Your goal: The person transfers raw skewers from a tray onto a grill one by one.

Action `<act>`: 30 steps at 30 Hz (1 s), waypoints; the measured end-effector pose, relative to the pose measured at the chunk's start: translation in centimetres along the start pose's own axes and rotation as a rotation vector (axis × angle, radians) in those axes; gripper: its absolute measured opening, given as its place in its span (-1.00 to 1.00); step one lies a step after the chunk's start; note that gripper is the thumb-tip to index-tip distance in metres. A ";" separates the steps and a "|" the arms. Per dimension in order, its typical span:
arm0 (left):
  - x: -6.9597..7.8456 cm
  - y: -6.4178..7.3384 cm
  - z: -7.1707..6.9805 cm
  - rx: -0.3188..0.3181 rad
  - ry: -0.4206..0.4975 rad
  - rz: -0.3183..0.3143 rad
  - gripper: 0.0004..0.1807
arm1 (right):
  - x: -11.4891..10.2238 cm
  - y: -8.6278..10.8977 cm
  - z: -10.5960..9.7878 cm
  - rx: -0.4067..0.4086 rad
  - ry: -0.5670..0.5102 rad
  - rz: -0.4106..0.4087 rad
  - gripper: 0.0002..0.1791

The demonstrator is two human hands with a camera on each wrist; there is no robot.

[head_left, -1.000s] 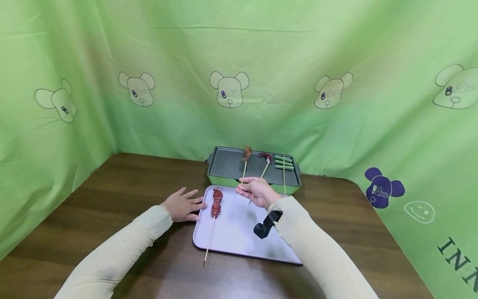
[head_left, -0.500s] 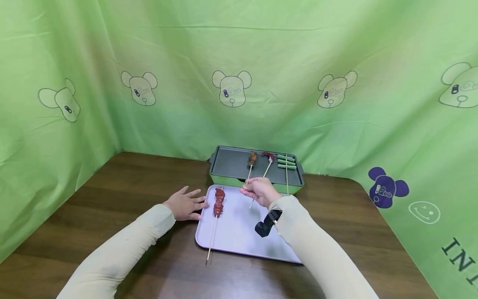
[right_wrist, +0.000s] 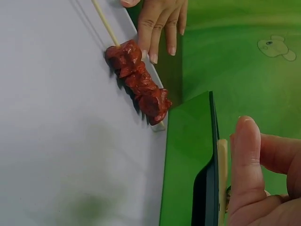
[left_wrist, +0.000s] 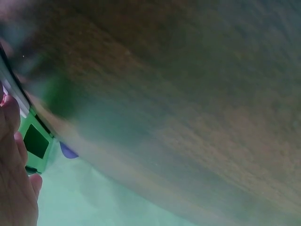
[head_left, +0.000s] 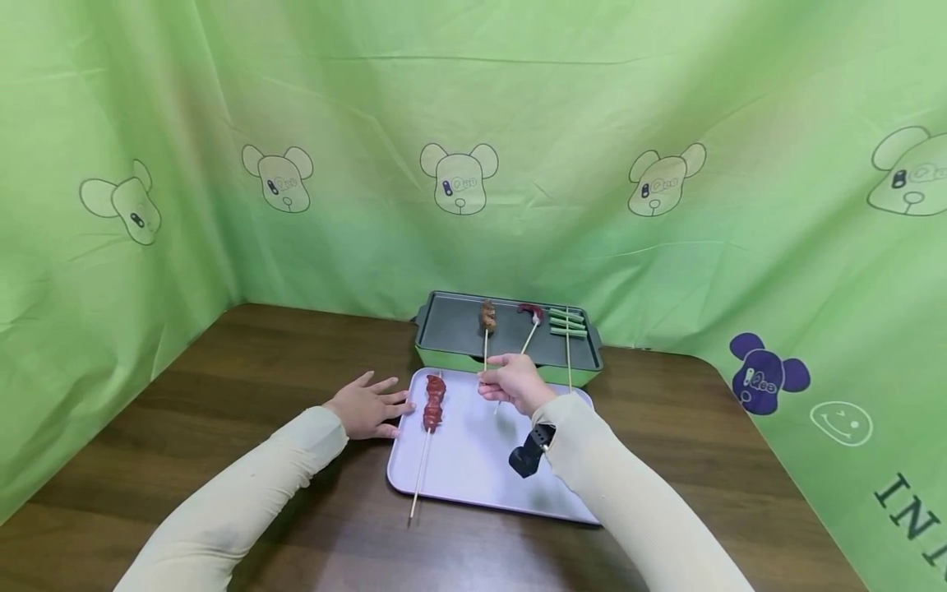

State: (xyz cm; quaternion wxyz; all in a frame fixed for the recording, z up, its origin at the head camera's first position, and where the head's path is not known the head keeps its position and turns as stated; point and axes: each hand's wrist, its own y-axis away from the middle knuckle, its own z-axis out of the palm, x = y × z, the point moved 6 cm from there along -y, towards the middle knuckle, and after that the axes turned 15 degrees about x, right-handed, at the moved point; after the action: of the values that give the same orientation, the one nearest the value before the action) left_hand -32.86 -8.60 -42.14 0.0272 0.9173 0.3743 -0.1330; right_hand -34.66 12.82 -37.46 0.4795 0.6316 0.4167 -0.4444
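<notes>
My right hand (head_left: 515,384) pinches the stick of a brown meat skewer (head_left: 487,316) whose meat is over the dark grill plate (head_left: 451,316). I cannot tell whether the meat touches the plate. In the right wrist view, the thumb (right_wrist: 247,162) hides most of that grip. My left hand (head_left: 366,409) lies with fingers spread at the left rim of the pale lilac tray (head_left: 491,477). A red meat skewer (head_left: 434,400) rests on the tray close by, its stick overhanging the front rim. The left wrist view catches only part of the left hand (left_wrist: 16,174).
On the grill plate's right side lie a skewer with a dark red curved piece (head_left: 528,312) and one with several green strips (head_left: 567,323). Their sticks reach toward the tray. The grill's green body (head_left: 447,358) stands behind the tray on a wooden table (head_left: 296,353), before a green curtain (head_left: 355,230).
The brown meat skewer shifted right, then swung back left in my right hand, farther from the dark red piece. My left hand stayed at the tray's rim.
</notes>
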 end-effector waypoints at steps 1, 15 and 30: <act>0.0 0.0 0.1 -0.004 0.000 -0.003 -0.37 | 0.1 0.0 0.0 -0.001 0.002 0.003 -0.45; -0.3 0.0 0.2 0.006 0.006 -0.004 -0.36 | 0.1 0.0 0.0 0.063 0.072 -0.027 -0.47; 0.0 -0.1 0.1 0.007 0.010 -0.004 -0.36 | -0.2 0.9 0.4 0.052 0.065 -0.080 -0.60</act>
State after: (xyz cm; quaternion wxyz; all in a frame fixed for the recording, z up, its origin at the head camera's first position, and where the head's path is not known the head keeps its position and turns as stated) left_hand -33.00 -8.53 -42.20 0.0217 0.9174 0.3756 -0.1295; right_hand -33.90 12.24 -37.13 0.4308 0.6410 0.4453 -0.4530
